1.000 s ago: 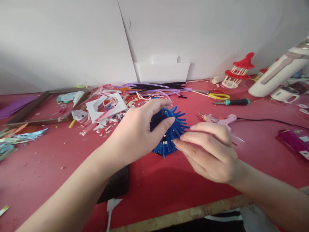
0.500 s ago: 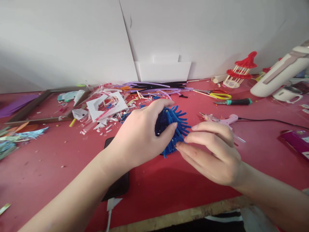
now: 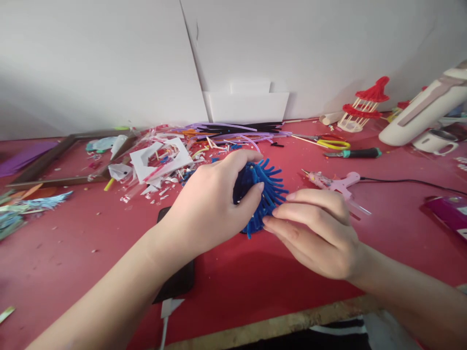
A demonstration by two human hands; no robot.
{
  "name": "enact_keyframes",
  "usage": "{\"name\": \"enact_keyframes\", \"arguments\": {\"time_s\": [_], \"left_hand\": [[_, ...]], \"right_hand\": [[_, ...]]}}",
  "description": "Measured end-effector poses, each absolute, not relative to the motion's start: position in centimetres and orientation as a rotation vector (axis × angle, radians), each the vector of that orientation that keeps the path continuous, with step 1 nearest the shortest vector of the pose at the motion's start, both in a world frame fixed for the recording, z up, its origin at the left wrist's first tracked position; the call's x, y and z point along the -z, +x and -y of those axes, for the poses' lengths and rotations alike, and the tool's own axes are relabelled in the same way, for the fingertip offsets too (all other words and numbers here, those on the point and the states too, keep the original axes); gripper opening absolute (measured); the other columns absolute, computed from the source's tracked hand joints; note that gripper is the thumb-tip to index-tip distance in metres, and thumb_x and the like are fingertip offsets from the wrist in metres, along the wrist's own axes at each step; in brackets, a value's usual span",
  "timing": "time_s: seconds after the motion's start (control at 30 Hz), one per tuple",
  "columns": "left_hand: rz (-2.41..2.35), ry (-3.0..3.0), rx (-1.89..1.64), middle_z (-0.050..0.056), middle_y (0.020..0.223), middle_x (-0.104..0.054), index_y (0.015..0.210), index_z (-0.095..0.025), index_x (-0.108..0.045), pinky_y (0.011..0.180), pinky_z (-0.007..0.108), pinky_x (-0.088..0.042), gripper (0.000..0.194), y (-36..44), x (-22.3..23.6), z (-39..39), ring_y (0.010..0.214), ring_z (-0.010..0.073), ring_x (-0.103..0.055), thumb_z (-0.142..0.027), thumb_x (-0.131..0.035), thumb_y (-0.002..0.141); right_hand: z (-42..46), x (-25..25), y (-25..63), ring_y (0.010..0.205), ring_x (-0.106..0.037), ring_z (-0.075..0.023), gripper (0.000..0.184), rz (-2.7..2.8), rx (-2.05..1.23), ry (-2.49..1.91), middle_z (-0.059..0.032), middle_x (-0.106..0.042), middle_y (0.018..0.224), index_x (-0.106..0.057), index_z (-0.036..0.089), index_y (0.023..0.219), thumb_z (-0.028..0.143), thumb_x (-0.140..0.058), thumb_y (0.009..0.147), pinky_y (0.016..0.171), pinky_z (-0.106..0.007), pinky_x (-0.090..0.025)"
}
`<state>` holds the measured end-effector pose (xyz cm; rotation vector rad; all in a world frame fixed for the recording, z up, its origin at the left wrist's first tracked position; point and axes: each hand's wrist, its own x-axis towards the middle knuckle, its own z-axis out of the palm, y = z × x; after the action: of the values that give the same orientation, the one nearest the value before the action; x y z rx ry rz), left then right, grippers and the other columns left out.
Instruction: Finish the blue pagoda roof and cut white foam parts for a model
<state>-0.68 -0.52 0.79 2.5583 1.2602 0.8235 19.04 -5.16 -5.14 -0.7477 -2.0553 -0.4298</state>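
A round blue piece [image 3: 268,194] fringed with fuzzy pipe-cleaner strands is held low over the red table. My left hand [image 3: 215,199] is closed around its left side, thumb across the front and fingers over the back. At its lower right edge, the fingertips of my right hand [image 3: 317,231] are drawn together on the blue strands. Part of the piece is hidden behind my left hand. A black phone [image 3: 178,277] with a white cable lies beneath my left forearm.
A pink glue gun [image 3: 332,181], pliers [image 3: 359,153] and yellow-handled scissors [image 3: 333,142] lie to the right. Foam scraps [image 3: 160,163] and purple pipe cleaners [image 3: 226,128] clutter the back. A white bottle [image 3: 419,109] and mug [image 3: 436,142] stand far right. A wooden frame [image 3: 47,163] lies left.
My right hand has shifted slightly left, closer in on the blue strands. My left thumb has drawn back a little. The blue piece stays nearly in place.
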Motion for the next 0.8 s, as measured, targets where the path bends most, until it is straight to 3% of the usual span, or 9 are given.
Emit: {"name": "enact_keyframes", "arguments": {"time_s": [0.47,0.6,0.8], "left_hand": [[-1.282,2.521,-0.819,0.000,0.112,-0.074,0.124,-0.019,-0.060,0.079,0.027,-0.051,0.034,-0.7,-0.9,0.4,0.094,0.0176,-0.071,-0.027,-0.056,0.092],[-1.287,2.507,-0.807,0.000,0.115,-0.073,0.125,-0.020,-0.060,0.080,0.027,-0.051,0.032,-0.6,-1.0,0.5,0.096,0.0172,-0.071,-0.025,-0.052,0.094],[-1.282,2.498,-0.807,0.000,0.116,-0.073,0.125,-0.020,-0.060,0.080,0.027,-0.051,0.033,-0.6,-1.0,0.5,0.098,0.0180,-0.070,-0.024,-0.051,0.094]], "right_hand": [[5.0,4.6,19.8,0.092,-0.063,-0.0217,0.007,2.094,0.520,-0.733,-0.0041,-0.073,0.087,-0.074,0.019,0.090,0.015,-0.073,0.085,0.081,-0.037,-0.054],[4.5,4.2,20.5,0.087,-0.062,-0.0205,0.009,2.044,0.627,-0.752,-0.0020,-0.071,0.081,-0.074,0.024,0.088,0.015,-0.073,0.084,0.082,-0.034,-0.055],[4.5,4.6,20.8,0.088,-0.061,-0.0202,0.007,2.099,0.599,-0.687,0.0000,-0.074,0.083,-0.074,0.022,0.090,0.018,-0.075,0.085,0.082,-0.035,-0.052]]}}
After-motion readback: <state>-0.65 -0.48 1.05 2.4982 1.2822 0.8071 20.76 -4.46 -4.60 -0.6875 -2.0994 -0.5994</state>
